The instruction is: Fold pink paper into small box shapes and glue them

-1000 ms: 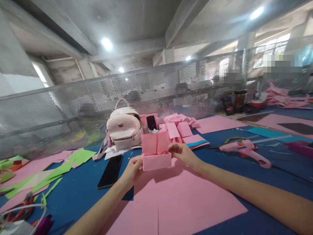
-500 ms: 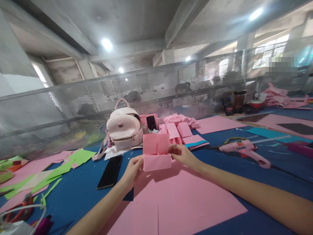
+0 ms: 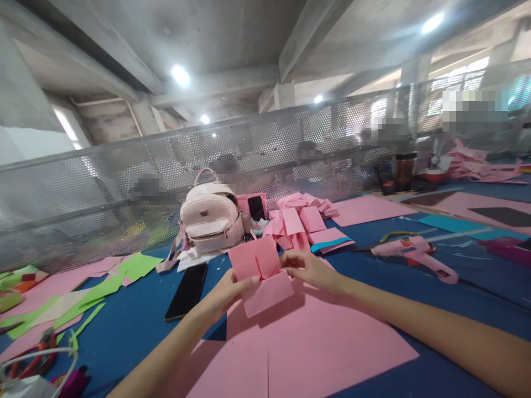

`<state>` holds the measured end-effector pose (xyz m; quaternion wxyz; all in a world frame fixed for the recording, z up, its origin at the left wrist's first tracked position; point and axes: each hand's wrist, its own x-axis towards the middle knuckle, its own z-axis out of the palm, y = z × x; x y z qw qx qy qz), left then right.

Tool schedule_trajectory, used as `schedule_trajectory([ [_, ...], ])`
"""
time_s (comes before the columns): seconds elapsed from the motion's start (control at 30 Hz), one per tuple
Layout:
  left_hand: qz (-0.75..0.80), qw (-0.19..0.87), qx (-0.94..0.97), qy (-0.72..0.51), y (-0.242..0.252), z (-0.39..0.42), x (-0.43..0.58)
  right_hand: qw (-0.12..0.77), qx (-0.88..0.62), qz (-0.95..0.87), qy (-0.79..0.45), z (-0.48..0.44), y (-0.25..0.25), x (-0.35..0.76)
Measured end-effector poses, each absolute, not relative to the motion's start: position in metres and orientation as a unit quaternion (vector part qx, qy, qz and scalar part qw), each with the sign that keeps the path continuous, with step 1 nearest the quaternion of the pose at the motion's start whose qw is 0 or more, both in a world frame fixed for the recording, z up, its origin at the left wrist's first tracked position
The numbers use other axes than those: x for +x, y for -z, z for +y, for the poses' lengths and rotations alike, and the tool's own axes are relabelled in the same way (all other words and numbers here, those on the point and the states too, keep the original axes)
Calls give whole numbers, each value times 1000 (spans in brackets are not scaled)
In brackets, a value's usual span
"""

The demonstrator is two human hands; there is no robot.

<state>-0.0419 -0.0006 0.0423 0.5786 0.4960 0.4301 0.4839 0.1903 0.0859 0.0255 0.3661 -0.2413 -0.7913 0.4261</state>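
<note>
A folded pink paper piece (image 3: 261, 276), shaped like a half-made box with two upright flaps, is held above a large pink paper sheet (image 3: 307, 342) on the blue table. My left hand (image 3: 226, 293) pinches its left lower side with fingers closed. From the right, my right hand (image 3: 309, 268) grips its right edge, fingers closed on the paper. The piece is tilted to the left.
A black phone (image 3: 187, 290) lies left of my hands. Behind stand a pink backpack (image 3: 211, 215) and a heap of pink paper pieces (image 3: 305, 218). A pink glue gun (image 3: 415, 254) lies to the right. Green and pink scraps (image 3: 83, 293) and red pliers (image 3: 31, 362) are at left.
The pink folded piece has tilted leftward and dropped lower toward the sheet; its front wall has flattened outward. Both hands followed it down a little.
</note>
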Motion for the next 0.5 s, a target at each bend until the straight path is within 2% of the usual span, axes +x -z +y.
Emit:
schedule_trajectory([
  [0.5,498,446,533,-519,-53,-4,-35,343,-233,-812,-411,70,-38,187],
])
